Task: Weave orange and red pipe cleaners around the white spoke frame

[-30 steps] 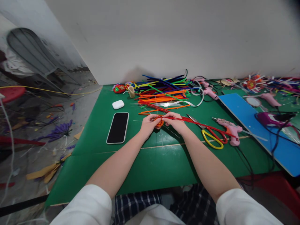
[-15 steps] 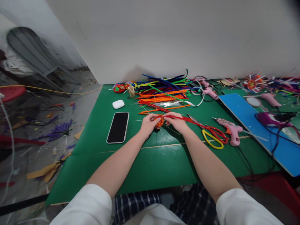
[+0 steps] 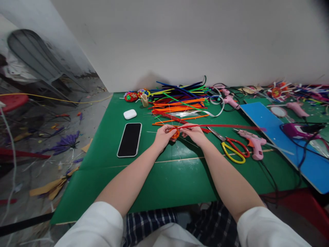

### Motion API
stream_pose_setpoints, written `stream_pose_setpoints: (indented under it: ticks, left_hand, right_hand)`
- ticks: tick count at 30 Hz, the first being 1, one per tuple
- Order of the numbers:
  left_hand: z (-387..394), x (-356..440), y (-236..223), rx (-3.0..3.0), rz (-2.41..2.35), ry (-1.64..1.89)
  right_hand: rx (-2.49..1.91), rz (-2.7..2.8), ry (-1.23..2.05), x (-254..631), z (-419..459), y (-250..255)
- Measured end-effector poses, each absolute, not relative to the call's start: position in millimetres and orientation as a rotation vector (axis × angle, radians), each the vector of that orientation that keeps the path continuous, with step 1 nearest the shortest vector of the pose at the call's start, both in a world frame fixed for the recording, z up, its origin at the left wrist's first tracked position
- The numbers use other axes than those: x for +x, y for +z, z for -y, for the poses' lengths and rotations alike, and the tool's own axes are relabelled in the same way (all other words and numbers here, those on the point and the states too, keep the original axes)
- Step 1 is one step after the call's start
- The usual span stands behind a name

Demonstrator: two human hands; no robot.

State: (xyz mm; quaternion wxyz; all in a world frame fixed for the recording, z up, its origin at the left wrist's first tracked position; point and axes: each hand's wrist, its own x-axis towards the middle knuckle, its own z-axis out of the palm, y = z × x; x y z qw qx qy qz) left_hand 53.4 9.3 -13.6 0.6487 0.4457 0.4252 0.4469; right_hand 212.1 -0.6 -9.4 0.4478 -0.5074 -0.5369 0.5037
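Observation:
My left hand [image 3: 163,138] is closed on a small orange round of wound pipe cleaner [image 3: 175,133], from which thin pale wires stick out on several sides. Against its right edge, my right hand [image 3: 194,134] is closed in a pinch on a red pipe cleaner [image 3: 226,126]. The long end of that red strip runs out over the hand to the right, and its tip is blurred. Where exactly it meets the orange piece is covered by my fingers. Just beyond both hands lie orange pipe cleaners [image 3: 177,108] and more red ones [image 3: 164,114].
Scissors [image 3: 232,149] with red and yellow handles and a pink glue gun [image 3: 253,140] lie right of my hands. A phone [image 3: 130,140] and a white earbud case [image 3: 130,114] are at the left. A blue board [image 3: 277,137] covers the table's right side.
The red pipe cleaner's free end has swung up and now stretches farther right, above the scissors. Both hands have stayed almost in place, still gripping.

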Motion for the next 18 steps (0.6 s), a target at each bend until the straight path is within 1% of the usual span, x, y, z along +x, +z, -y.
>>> stream_pose_setpoints:
  ticks: [18]
  left_hand:
    - [-9.6, 52.7, -15.7, 1.036, -0.977, 1.023]
  right_hand:
    - [-1.217, 1.383, 1.264, 213.5, 3.5, -5.7]
